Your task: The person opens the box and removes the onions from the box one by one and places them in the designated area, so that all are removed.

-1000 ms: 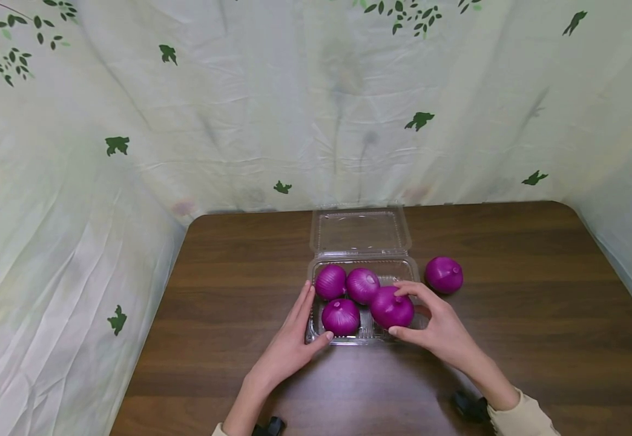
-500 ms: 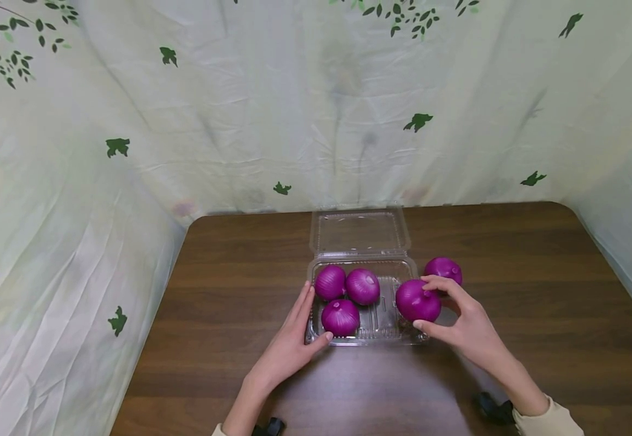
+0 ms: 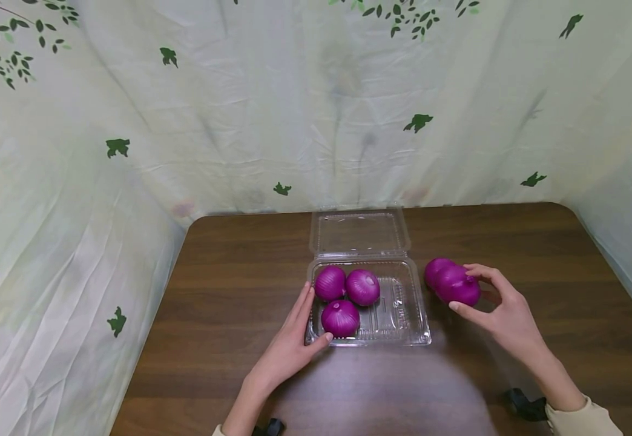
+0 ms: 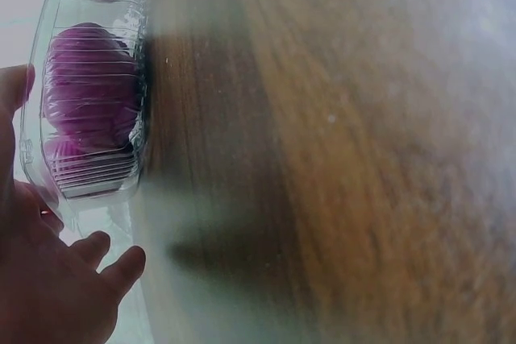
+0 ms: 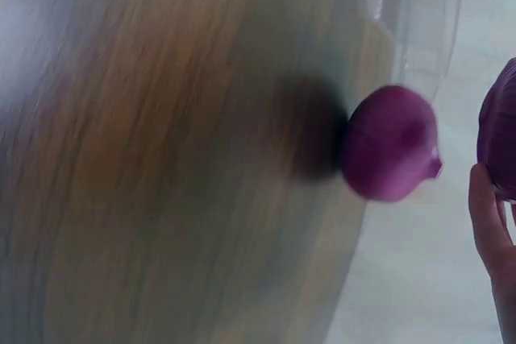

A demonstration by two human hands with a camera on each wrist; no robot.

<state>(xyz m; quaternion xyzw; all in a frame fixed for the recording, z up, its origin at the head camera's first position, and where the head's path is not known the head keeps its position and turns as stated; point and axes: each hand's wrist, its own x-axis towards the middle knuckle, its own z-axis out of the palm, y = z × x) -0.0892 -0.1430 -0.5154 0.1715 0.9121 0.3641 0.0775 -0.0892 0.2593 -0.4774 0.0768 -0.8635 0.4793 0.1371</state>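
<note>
A purple onion [image 3: 459, 287] is held between the thumb and fingertips of my right hand [image 3: 517, 318], to the right of a clear plastic clamshell container [image 3: 403, 306]. Another onion [image 3: 434, 267] rests on the table just behind it, partly hidden in the head view; the right wrist view shows this onion [image 5: 391, 144] apart from the held onion [image 5: 500, 130]. Three onions [image 3: 340, 318] sit in the container's left part. With fingers extended, my left hand [image 3: 287, 350] touches the container's left side, its thumb at the front edge.
The container's lid [image 3: 361, 233] lies flipped back toward the far edge of the brown wooden table [image 3: 240, 272]. Behind the table hangs a pale curtain [image 3: 305, 109] printed with leaves and birds.
My right hand has carried the onion from over the container's right part out past its right side, in front of the loose onion. The left hand has stayed in place.
</note>
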